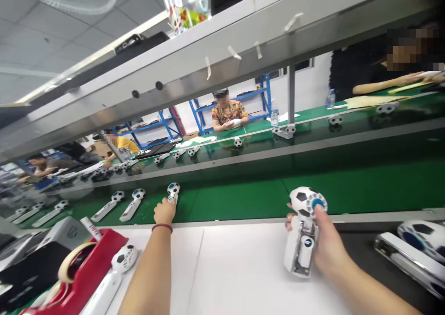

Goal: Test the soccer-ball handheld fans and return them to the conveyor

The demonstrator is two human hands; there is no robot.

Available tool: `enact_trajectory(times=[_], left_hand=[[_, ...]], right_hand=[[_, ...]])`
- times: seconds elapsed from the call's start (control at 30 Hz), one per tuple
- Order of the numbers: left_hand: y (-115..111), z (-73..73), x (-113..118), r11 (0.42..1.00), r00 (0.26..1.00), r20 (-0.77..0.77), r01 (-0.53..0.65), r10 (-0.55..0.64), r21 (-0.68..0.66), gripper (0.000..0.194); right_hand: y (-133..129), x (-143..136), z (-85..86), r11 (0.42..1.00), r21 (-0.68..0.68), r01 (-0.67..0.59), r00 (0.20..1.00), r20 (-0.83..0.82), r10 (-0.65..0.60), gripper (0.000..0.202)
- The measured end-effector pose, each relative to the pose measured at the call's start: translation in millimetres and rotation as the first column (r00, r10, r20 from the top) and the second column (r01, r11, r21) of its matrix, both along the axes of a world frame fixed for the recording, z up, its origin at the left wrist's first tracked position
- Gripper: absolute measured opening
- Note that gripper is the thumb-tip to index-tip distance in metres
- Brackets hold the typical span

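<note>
Red tape dispenser (86,271): sat at the near left edge of the white table (243,268), a roll of tape on it; a football-headed handheld fan (111,278) lay just beside it.
Right hand (327,247): fingers closed around an open-backed fan (302,234), held upright above the table, its inner parts showing in the handle; the thumb lay on the blue centre of the football head.
Spare fan (413,250): lay on a dark tray at the near right, well apart from the left hand.
Left hand (164,212): reached across the table's far edge, fingers curled onto the handle of a belt fan (172,192) lying on the green conveyor (243,199); how firmly it gripped could not be told. A red band circled the wrist.
Belt row: two more fans (123,202) lay to the left of that one, apart from each other.
Far side: a seated person (228,113) and other workers sat behind a second belt with more fans.
</note>
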State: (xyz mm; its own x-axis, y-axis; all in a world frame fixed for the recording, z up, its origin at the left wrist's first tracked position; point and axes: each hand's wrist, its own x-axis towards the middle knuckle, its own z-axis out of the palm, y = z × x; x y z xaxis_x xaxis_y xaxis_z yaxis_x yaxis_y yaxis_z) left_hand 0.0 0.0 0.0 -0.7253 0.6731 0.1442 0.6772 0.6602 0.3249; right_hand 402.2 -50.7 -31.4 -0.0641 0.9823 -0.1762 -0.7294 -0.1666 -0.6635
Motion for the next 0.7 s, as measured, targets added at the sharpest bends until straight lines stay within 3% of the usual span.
enact_trajectory(times=[0.13, 0.3, 0.43, 0.53, 0.63, 0.7], left_hand=[[15.3, -15.9, -11.2, 0.998, 0.982, 0.175, -0.069, 0.065, 0.016, 0.034], [32.2, -10.4, 0.5, 0.997, 0.878, 0.478, -0.021, -0.019, 0.08, 0.03], [22.7, -7.7, 40.2, 0.95, 0.678, 0.695, 0.016, -0.239, 0.311, 0.035], [-2.5, -9.1, 82.5, 0.849, 0.514, 0.726, 0.008, -0.457, 0.529, 0.047], [-37.8, -11.0, 122.0, 0.756, 0.351, 0.704, 0.018, -0.618, 0.654, 0.06], [-58.9, -13.3, 144.6, 0.727, 0.133, 0.722, -0.021, -0.678, 0.686, 0.072]], right_hand=[[-0.9, -0.6, -4.7, 0.997, 0.049, -0.066, 0.998, 0.023, 0.065, 0.047], [-1.9, 0.0, -13.2, 0.984, 0.141, -0.107, 0.989, 0.12, 0.091, 0.049], [-4.2, -0.6, -15.7, 0.979, 0.131, -0.155, 0.962, 0.245, 0.12, 0.05], [-9.0, -3.8, -10.1, 0.983, 0.136, -0.122, 0.962, 0.261, 0.083, 0.046], [-15.0, -6.4, -3.0, 0.978, 0.188, -0.091, 0.97, 0.241, 0.044, 0.049], [-17.8, -6.2, -1.7, 0.966, 0.214, -0.146, 0.963, 0.256, 0.089, 0.051]])
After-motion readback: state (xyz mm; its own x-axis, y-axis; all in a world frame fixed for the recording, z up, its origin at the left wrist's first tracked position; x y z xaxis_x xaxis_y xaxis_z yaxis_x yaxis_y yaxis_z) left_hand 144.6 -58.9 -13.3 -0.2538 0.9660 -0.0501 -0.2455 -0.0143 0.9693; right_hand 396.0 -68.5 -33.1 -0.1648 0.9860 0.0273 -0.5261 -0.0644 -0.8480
